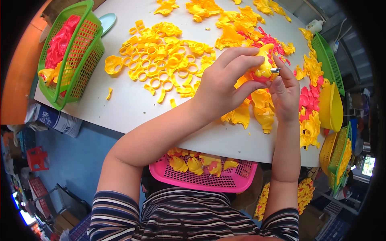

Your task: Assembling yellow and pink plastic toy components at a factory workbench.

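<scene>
Above the white table (120, 108), both hands meet around a glossy yellow and red plastic toy part (265, 60). My left hand (225, 80) closes on it from the left, fingers over its top and thumb beneath. My right hand (286, 94) grips its right side, with the thumb raised beside it. A short silvery metal tip (275, 70) shows at the part's front; whether it belongs to a tool or to the part, I cannot tell. Under the hands lie loose yellow plastic pieces (263, 110). Directly below, a pink basket (201, 182) on my lap holds several yellow toy parts (194, 165).
Yellow rings (163, 76) are heaped left of centre. Red pieces (309, 98) and more yellow ones lie along the right side. A green basket (86, 60) with red parts stands at the far left. A yellow tub (331, 106) and another green basket (327, 60) line the right edge.
</scene>
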`<state>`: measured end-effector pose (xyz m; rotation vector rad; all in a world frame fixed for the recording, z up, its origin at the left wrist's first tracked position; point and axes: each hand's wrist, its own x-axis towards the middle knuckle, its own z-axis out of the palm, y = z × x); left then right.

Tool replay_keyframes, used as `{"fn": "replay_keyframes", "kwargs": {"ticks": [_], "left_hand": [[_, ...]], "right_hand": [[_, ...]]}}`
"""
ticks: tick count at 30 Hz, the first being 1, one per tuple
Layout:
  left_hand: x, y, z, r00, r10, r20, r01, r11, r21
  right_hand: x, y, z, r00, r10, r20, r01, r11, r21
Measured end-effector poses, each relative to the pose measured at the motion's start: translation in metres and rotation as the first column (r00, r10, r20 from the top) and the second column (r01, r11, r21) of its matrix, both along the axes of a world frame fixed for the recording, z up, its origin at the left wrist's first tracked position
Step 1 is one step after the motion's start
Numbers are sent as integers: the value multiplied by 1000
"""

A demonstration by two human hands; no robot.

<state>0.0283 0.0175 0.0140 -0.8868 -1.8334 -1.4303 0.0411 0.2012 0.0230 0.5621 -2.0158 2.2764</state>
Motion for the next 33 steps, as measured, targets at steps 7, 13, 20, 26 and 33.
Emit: {"fn": "replay_keyframes", "kwargs": {"ticks": [7,13,20,26,33], "left_hand": [[-3,-2,2,1000,-15,-13,14,1000,-22],[-4,-4,5,998,-67,-1,67,995,-75],[-3,-10,8,957,-252,146,265,961,-76],[-5,0,-2,798,-220,561,166,975,147],[-12,-3,8,548,-722,424,291,639,713]], "right_hand": [[-1,6,1,999,43,20,-43,999,18],[-3,20,-5,1000,16,0,-15,993,119],[1,-1,5,959,-128,-253,219,901,375],[3,-25,9,779,2,-627,452,692,564],[3,-13,14,993,-76,-88,89,984,153]]}}
